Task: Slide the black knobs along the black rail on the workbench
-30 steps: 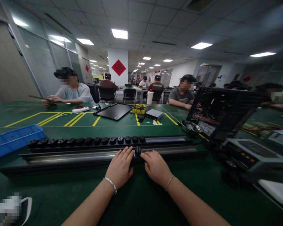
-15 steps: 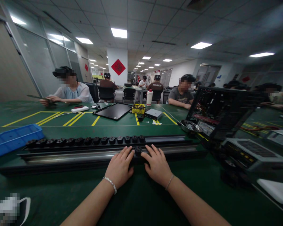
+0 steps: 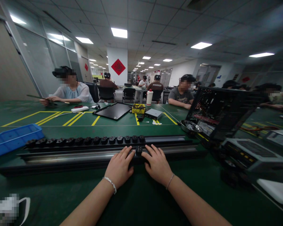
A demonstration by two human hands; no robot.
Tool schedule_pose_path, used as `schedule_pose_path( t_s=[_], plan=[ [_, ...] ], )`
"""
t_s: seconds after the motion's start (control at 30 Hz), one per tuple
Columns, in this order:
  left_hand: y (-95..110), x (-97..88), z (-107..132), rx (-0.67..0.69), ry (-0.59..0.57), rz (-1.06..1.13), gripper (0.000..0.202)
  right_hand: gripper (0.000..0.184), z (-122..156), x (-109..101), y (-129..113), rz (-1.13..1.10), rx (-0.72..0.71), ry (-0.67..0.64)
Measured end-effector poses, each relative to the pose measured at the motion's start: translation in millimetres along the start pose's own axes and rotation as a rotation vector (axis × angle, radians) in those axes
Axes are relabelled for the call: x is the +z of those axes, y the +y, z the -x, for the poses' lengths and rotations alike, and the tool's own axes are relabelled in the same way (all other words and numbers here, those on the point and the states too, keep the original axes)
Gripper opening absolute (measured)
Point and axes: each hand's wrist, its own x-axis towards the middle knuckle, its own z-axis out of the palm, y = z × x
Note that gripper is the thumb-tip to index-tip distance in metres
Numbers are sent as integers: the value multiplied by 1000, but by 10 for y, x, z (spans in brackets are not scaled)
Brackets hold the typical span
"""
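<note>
A long black power track [image 3: 70, 157] with a shiny metal channel lies across the green table in front of me. One small black socket module [image 3: 139, 150] sits in its channel between my hands. My left hand [image 3: 119, 164] rests on the track just left of the module, fingers stretched and apart, index fingertip close to its side. On the other side, my right hand [image 3: 157, 163] lies with spread fingers, its index fingertip close to the module. Whether either fingertip touches it I cannot tell. Behind, a second track [image 3: 165, 138] carries a row of similar black modules.
A blue bin [image 3: 16, 138] stands at the left. To the right are an opened computer case [image 3: 223, 110], a metal bowl [image 3: 191, 126] and a power supply unit [image 3: 254, 153]. Farther back lie a dark panel [image 3: 113, 111] and a grey drive [image 3: 153, 113]. Other people sit around the table.
The module between my hands has shifted very slightly to the right. My hands have barely moved.
</note>
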Motion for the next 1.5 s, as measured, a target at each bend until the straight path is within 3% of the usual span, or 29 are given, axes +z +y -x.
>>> schedule_pose_path(
  t_s=[1.5],
  plan=[
    [26,13,5,-2,-14,16,61,32,-44,-63,171,-85,-61,-25]
  ],
)
